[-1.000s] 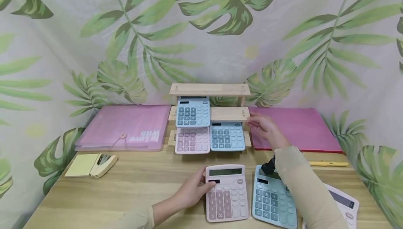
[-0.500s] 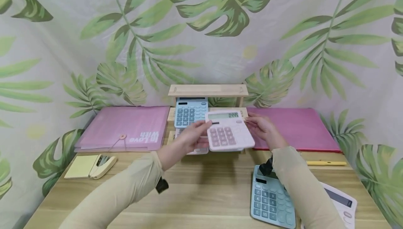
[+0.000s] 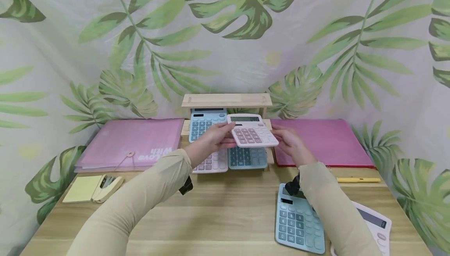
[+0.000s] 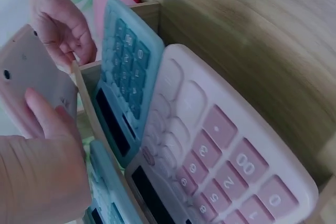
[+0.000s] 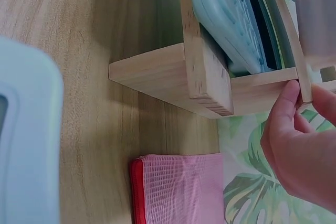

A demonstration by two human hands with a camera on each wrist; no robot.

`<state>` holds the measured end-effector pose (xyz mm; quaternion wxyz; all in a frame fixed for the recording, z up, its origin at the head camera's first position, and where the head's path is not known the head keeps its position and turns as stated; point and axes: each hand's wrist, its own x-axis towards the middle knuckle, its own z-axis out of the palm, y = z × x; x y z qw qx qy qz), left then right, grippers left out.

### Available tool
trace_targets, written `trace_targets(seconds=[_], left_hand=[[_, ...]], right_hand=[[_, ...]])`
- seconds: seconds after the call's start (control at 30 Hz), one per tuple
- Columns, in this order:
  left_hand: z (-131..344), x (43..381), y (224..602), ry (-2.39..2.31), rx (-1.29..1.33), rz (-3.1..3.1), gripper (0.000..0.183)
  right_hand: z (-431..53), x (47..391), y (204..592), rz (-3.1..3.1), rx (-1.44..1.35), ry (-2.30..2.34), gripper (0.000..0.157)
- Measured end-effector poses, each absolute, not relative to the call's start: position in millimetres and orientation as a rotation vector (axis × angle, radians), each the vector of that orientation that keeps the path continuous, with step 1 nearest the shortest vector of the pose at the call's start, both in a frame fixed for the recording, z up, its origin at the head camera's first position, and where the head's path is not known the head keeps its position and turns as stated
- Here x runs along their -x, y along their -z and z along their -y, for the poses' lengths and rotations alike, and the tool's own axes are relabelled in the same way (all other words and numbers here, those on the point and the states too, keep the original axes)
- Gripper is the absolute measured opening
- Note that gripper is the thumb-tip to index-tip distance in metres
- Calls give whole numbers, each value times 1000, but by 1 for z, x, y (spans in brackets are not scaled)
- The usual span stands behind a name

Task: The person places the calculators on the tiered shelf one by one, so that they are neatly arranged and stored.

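My left hand (image 3: 215, 136) grips a pink calculator (image 3: 251, 131) by its left side, thumb on top and fingers underneath. The calculator is raised in front of the middle tier of a small wooden rack (image 3: 226, 100). At the rack's right, my right hand (image 5: 304, 145) pinches the end of the middle slat (image 5: 300, 90) between thumb and finger. A blue calculator (image 3: 202, 127) leans on that tier's left side, partly behind my left hand. Below stand another pink calculator (image 4: 210, 156) and a second blue one (image 4: 128, 72), side by side.
On the table at the right lie a blue calculator (image 3: 299, 228) and a pink one (image 3: 379, 224), partly under my right sleeve. Folders flank the rack, one lilac (image 3: 133, 142), one pink (image 3: 323, 142). A yellow pen (image 3: 358, 179), sticky notes (image 3: 82, 188) and a stapler (image 3: 110, 190) lie farther out.
My left hand has picked the pink calculator up off the table and carried it forward and up to the rack's middle tier. My right hand stays on the slat's end.
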<state>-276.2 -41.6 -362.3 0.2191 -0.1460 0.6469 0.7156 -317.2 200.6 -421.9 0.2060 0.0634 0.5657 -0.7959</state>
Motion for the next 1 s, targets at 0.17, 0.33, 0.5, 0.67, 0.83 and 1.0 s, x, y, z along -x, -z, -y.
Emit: trace_targets(seconds=[0.17, 0.33, 0.5, 0.67, 0.83, 1.0], left_hand=[[41, 270, 356, -2070, 411, -1712, 60], [40, 256, 350, -2136, 346, -1660, 79], [43, 248, 353, -2096, 249, -1702, 77], [44, 245, 363, -1936, 119, -1923, 80], [44, 243, 373, -1799, 9, -2139, 82], [41, 244, 383, -1759, -27, -2286, 77]], right_hand=[[-199, 317, 419, -1546, -133, 2227, 56], [-199, 316, 417, -1540, -150, 2237, 56], [-199, 317, 417, -1545, -150, 2230, 57], [-199, 316, 419, -1561, -149, 2220, 57], [-198, 315, 420, -1561, -157, 2222, 58], [-199, 315, 420, -1572, -161, 2221, 57]])
